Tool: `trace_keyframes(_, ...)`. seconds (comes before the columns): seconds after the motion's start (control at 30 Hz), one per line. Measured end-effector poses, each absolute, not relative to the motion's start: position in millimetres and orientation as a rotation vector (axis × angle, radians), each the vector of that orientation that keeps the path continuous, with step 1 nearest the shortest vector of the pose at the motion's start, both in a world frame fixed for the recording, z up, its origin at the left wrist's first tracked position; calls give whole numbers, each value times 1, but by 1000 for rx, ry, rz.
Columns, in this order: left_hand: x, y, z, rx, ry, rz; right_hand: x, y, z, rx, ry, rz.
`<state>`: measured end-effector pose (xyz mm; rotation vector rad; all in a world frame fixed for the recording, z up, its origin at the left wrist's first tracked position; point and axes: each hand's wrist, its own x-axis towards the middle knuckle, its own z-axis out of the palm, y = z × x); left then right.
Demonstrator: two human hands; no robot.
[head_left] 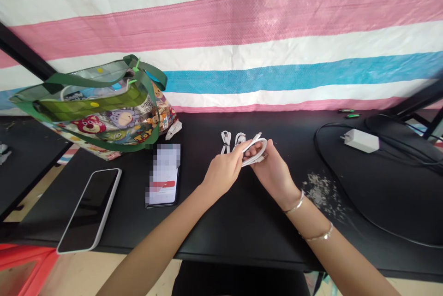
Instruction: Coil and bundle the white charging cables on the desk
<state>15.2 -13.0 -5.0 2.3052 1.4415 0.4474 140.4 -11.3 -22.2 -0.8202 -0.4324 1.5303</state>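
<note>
A white cable [260, 147], looped into a coil, is held between both hands above the black table. My left hand [224, 167] pinches the coil from its left side, near a white plug end. On the right of the coil, my right hand [270, 167] has its fingers curled around the loop. Just behind the hands, a bundled white cable [226, 141] with a dark tie lies on the table, and another white bundle [240, 138] beside it is partly hidden by the held cable and my left hand.
On the black table [228, 227] are a character-print bag [114, 116], a lit phone [164, 176], a white-edged phone [90, 210], a white adapter [362, 141], black cords [341, 185], pale crumbs [323, 194] and small green items [353, 115]. A striped sheet [242, 19] hangs behind.
</note>
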Motion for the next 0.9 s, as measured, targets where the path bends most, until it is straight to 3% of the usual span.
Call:
trace_keyframes(0.53, 25, -20, -4, 2503, 1442, 156, 143, -8, -9, -797, -104, 1654)
trace_keyframes(0.9, 28, -22, -2, 2486, 1459, 112, 142, -11, -21, -772, -227, 1561)
